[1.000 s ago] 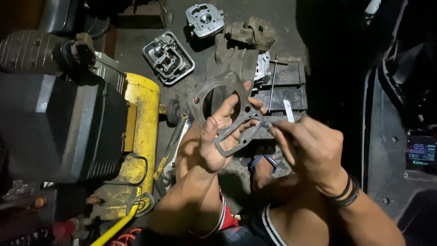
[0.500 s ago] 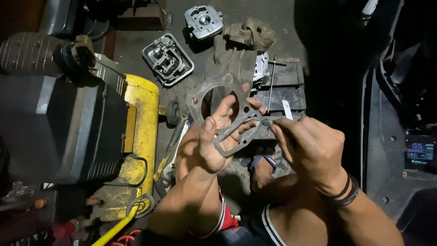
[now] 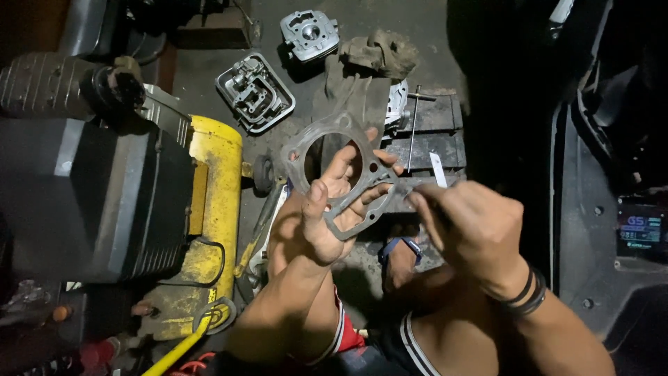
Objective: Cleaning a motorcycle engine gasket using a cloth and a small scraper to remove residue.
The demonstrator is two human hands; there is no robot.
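- Containers: an open rectangular metal cover lies on the floor in the upper centre of the frame, hollow side up, with small metal mechanism parts sitting inside it.
- Just right of it, near the top edge, a finned grey cylinder head sits on the floor with its round bore facing up; contents of the bore can't be made out.
- A crumpled dirty rag lies right of the head, touching a dark cloth below it.
- Main part: a flat grey metal gasket is in the centre of the frame, held up above the floor clutter.
- Gasket look: thin, one large round opening, small bolt holes at the corners, a narrower extension at the lower right, surface dull and smudged.
- Left hand: palm up under the gasket, fingers spread through and around the big opening, supporting it rather than clamping.
- Right hand: fingers curled closed, tips pinched at the gasket's right edge; whether a small tool is in the pinch is unclear.
- Black bands sit on the right wrist.
- A yellow machine body fills the lower left, beside a dark ribbed housing.
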